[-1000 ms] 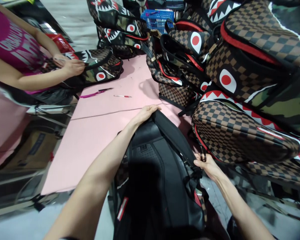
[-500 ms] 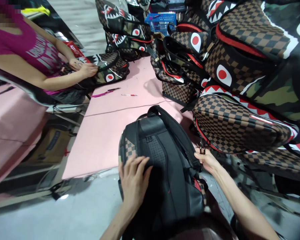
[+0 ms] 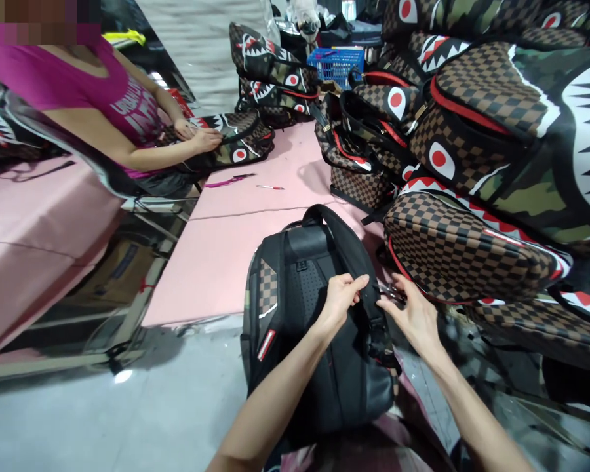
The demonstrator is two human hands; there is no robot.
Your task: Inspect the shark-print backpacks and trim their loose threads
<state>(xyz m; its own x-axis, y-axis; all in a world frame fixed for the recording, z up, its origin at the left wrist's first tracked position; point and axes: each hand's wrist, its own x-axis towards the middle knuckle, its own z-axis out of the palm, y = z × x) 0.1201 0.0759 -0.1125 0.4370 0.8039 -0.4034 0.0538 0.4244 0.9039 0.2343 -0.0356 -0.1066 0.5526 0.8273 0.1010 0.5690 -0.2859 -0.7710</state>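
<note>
A black backpack (image 3: 305, 321) with brown checked side panels stands upright against the pink table's near edge, its back panel facing me. My left hand (image 3: 343, 300) is closed on the edge of its right-hand shoulder strap (image 3: 356, 255). Just right of that strap, my right hand (image 3: 415, 311) holds small metal thread snips (image 3: 392, 293) between thumb and fingers. The snips look blurred, and their tips lie close to the strap. Below both hands hangs the strap's buckle and webbing (image 3: 381, 341).
Checked and camouflage backpacks (image 3: 462, 242) are piled at the right. On the pink table (image 3: 201, 262) lie magenta-handled snips (image 3: 229, 181) and a pen (image 3: 270, 187). A co-worker (image 3: 128, 111) handles another bag (image 3: 240, 141) at the left. A blue basket (image 3: 335, 65) stands behind.
My left hand has moved from the back panel's left side to the right strap and closed on it. My right hand has brought the snips nearer the strap. The view has shifted slightly.
</note>
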